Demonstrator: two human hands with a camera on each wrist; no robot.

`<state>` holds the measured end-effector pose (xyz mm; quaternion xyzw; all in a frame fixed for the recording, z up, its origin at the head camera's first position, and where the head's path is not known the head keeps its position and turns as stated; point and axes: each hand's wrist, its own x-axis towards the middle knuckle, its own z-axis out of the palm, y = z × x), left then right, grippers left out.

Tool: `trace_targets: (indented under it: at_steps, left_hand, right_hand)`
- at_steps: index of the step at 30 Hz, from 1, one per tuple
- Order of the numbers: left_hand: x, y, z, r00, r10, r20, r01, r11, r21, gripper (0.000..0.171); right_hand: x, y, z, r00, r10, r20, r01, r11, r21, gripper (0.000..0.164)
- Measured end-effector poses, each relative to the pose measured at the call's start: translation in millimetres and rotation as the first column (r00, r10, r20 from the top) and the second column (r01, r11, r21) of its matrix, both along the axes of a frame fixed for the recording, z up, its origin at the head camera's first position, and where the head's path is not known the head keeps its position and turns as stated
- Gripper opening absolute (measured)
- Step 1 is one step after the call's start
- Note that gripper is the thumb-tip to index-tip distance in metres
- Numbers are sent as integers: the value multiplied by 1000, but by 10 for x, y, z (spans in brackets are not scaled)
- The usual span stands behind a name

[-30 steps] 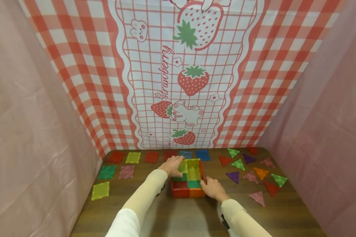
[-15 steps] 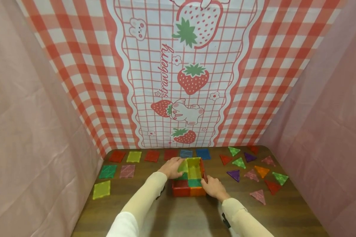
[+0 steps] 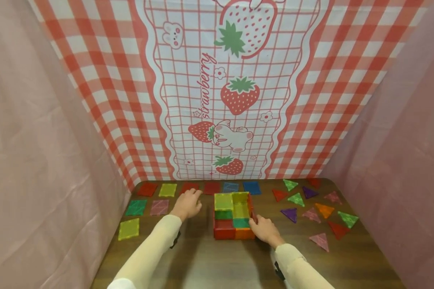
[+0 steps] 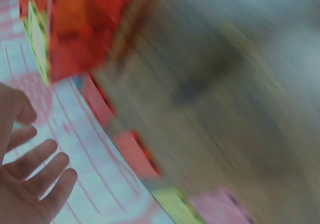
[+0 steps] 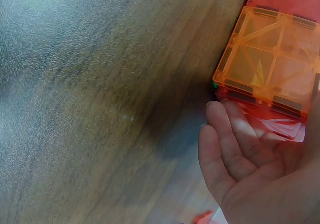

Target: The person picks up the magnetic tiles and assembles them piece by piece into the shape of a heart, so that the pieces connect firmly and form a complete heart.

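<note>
A box built of translucent magnetic tiles (image 3: 224, 233) stands mid-table, its front red and orange. One yellow square tile (image 3: 223, 202) shows at its back left, and another yellow tile (image 3: 240, 209) lines the back right. My right hand (image 3: 265, 228) holds the box's right wall, a fingertip at the rim; in the right wrist view its fingers (image 5: 240, 154) lie against the red side below an orange tile (image 5: 275, 58). Left of the box my left hand (image 3: 189, 204) hovers with nothing in it, near a red square tile (image 3: 189, 187); its fingers (image 4: 47, 174) are spread.
Square tiles line the table's back and left, among them a blue one (image 3: 252, 187), a pink one (image 3: 160, 207) and a yellow one (image 3: 128, 229). Several triangle tiles, such as an orange one (image 3: 324, 210) and a purple one (image 3: 289, 214), lie on the right. Checked cloth (image 3: 108, 80) hangs behind.
My left hand has let go of the box's back left side and moved left toward the square tiles. My right hand stays at the right wall.
</note>
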<state>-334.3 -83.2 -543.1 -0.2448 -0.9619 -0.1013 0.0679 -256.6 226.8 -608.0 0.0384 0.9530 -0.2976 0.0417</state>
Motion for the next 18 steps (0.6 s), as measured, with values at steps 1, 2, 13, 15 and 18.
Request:
trace_targets:
  at_steps: [1, 2, 13, 15, 18]
  left_hand:
    - [14, -122, -9, 999, 35, -21, -35, 999, 10, 33]
    - [37, -245, -19, 997, 70, -39, -69, 998, 14, 29]
    - [339, -1449, -168, 863, 500, 68, -502, 865, 17, 32]
    - [395, -1583, -200, 821, 556, 127, -561, 828, 4, 35]
    - [493, -1748, -320, 760, 617, 204, -627, 779, -16, 42]
  right_hand:
    - [3, 4, 4, 1000, 0, 2, 0, 1000, 5, 31]
    - [7, 8, 9, 1000, -2, 6, 2, 1000, 12, 31]
    - [-9, -11, 23, 1000, 15, -1, -15, 1000, 26, 32]
    - [-11, -6, 18, 1000, 14, 0, -14, 1000, 27, 31]
    - [-11, -3, 15, 1000, 11, 0, -11, 1000, 25, 32]
